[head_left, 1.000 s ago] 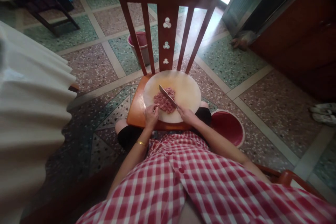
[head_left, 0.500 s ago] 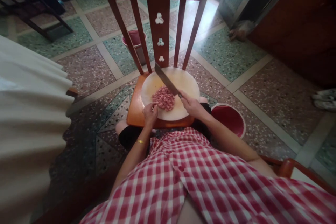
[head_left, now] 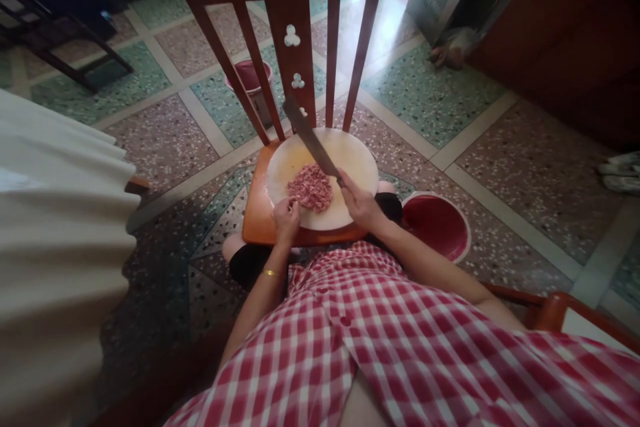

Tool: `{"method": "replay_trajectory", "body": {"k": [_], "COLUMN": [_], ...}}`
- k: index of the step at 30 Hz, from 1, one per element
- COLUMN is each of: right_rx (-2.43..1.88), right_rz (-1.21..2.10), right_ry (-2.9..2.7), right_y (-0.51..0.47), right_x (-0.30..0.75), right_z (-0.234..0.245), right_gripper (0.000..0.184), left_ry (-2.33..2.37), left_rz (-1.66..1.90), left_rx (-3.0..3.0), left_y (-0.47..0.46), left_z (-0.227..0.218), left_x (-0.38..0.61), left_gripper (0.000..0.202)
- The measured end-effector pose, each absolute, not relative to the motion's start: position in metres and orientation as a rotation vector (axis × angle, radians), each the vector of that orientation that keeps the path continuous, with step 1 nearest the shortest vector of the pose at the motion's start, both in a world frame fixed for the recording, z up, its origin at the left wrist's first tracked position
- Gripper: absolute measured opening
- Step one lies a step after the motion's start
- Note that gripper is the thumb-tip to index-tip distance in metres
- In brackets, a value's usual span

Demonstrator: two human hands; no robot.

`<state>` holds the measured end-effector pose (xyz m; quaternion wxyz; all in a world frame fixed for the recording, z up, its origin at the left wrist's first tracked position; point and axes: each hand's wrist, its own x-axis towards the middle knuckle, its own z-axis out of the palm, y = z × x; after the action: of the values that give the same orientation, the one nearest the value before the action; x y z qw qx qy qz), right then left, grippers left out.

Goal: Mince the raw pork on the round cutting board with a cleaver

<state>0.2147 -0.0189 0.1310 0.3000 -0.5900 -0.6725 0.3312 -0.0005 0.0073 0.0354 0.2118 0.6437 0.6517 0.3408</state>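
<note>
My right hand (head_left: 361, 203) is closed round the handle of a cleaver (head_left: 313, 141), its long blade raised and slanting up to the left over the board. Below the blade a heap of minced meat (head_left: 311, 188) lies on a round white cutting board (head_left: 357, 160). The board rests on the seat of a wooden chair (head_left: 256, 207). At the near left rim of the board is my left hand (head_left: 287, 217), fingers curled together beside the meat. Whatever those fingers may pinch is too small to make out.
The slatted chair back (head_left: 287, 7) rises just behind the board. A red basin (head_left: 437, 227) stands on the floor at right, and a red-lined bin (head_left: 253, 77) behind the chair. A pale curtain (head_left: 60, 247) hangs at left.
The cleaver has risen, its tip now higher against the chair back. My left hand has stayed near the meat at the board's rim. The view has shifted slightly.
</note>
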Motion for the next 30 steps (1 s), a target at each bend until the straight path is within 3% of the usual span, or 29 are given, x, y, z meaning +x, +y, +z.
{"method": "replay_trajectory", "body": {"k": [4,9,15,21,26,30], "right_rx": [-1.706,-1.515,-1.84,-1.58,-1.804,-1.635], "right_rz": [1.06,0.824,0.958,0.714,0.922,0.86], "right_ry": [-1.861,-1.855,-1.954,-1.928,-1.96,-1.927], "right_y": [-0.021,-0.012,-0.003,-0.002,-0.002,0.001], "right_x": [0.215,0.219,0.222,0.227,0.228,0.231], "right_z": [0.118,0.139,0.122,0.136,0.115,0.128], "right_gripper": [0.044,0.049,0.046,0.048,0.045,0.045], "left_ry": [1.808,1.822,1.775,1.795,1.772,1.771], "left_rz": [0.926,0.932,0.995,1.0,1.033,1.048], "left_rx": [1.811,1.81,1.822,1.808,1.816,1.782], "left_y": [0.007,0.01,0.009,0.011,0.011,0.012], "left_z": [0.038,0.038,0.041,0.042,0.044,0.041], "left_x": [0.001,0.0,0.001,0.001,0.001,-0.002], "left_gripper": [0.024,0.023,0.022,0.021,0.021,0.021]}}
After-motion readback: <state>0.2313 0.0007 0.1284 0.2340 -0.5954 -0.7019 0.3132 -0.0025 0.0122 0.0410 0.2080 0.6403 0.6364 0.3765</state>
